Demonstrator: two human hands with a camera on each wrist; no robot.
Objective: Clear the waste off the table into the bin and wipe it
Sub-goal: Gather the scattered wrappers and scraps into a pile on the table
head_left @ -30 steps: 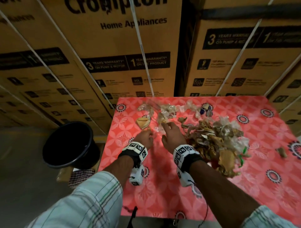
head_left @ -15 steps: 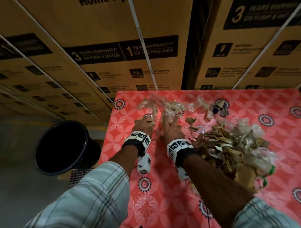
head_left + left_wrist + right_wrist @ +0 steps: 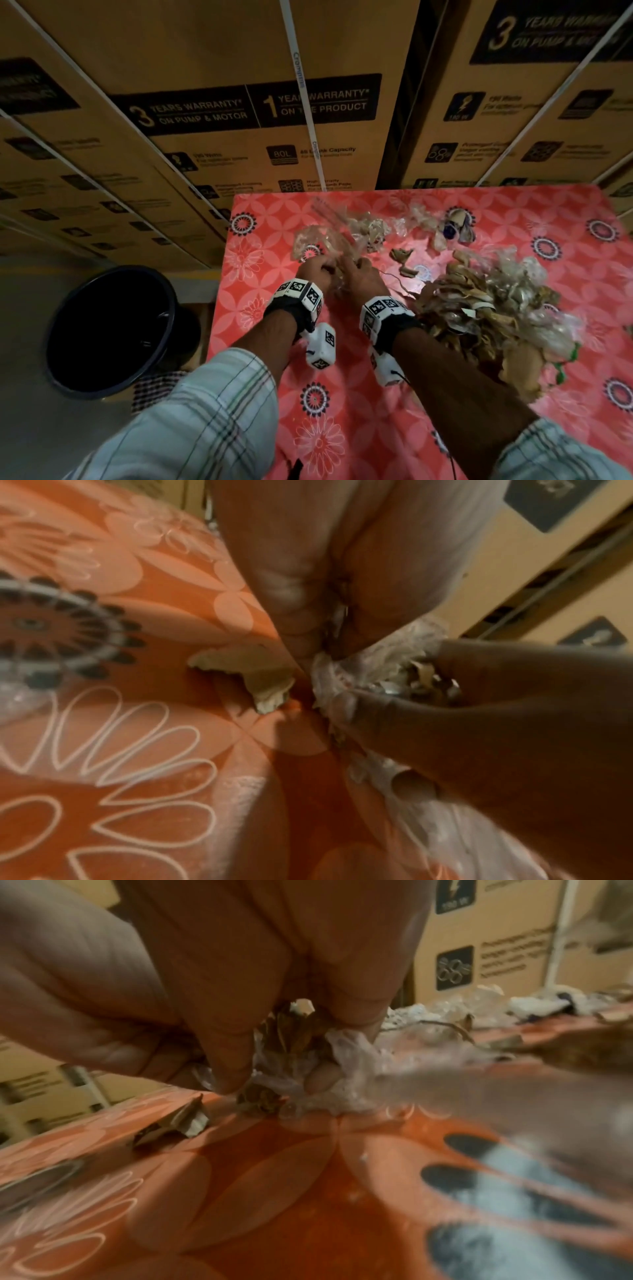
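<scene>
On the tabletop (image 3: 342, 428), both hands' fingers (image 3: 226, 1069) clamped a wad of scraps (image 3: 291, 1064); most waste (image 3: 479, 308) remained, bin (image 3: 109, 329) unfed, wiping ahead.

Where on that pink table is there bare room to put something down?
The near strip of the tablecloth, between the two forearms, is bare, as is the left edge beside the bin. The far middle, where both hands gather scraps, and the big waste pile on the right are crowded.
</scene>
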